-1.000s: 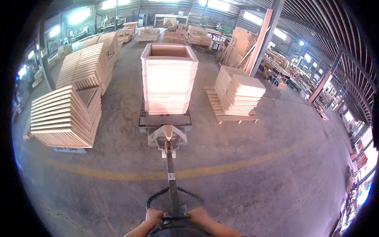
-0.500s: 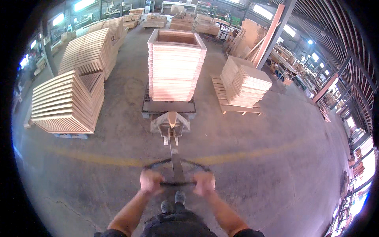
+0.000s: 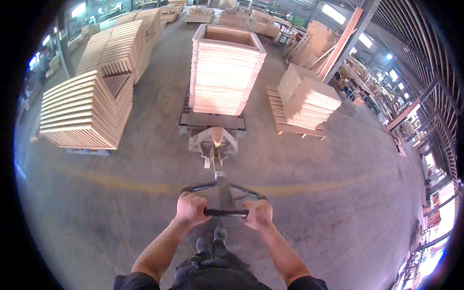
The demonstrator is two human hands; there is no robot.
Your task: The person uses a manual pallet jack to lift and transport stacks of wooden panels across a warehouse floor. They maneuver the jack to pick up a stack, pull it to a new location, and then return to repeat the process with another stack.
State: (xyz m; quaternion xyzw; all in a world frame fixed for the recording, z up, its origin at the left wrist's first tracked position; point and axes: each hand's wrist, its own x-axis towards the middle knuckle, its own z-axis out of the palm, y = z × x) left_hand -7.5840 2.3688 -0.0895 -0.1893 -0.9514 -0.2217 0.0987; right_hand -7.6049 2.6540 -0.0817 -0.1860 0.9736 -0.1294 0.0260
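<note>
My left hand is wrapped round the left end of a black pallet jack handle. Round the right end of the same bar, my right hand is closed too. From the handle a shaft runs forward to the pallet jack, whose body stands at the front of a dark pallet. That pallet carries a tall stack of pale wooden frames, open in the middle at the top. The jack's forks are hidden beneath the load.
Leaning wooden frames stand on a blue pallet at the left, with more behind. On the right, flat wooden panels lie on a wooden pallet. A post rises behind them. A yellow line crosses the concrete floor.
The handle and both hands appear slightly higher and farther right in view. The loaded pallet and surrounding stacks have also shifted right and upward in the picture. Both hands keep their grip.
</note>
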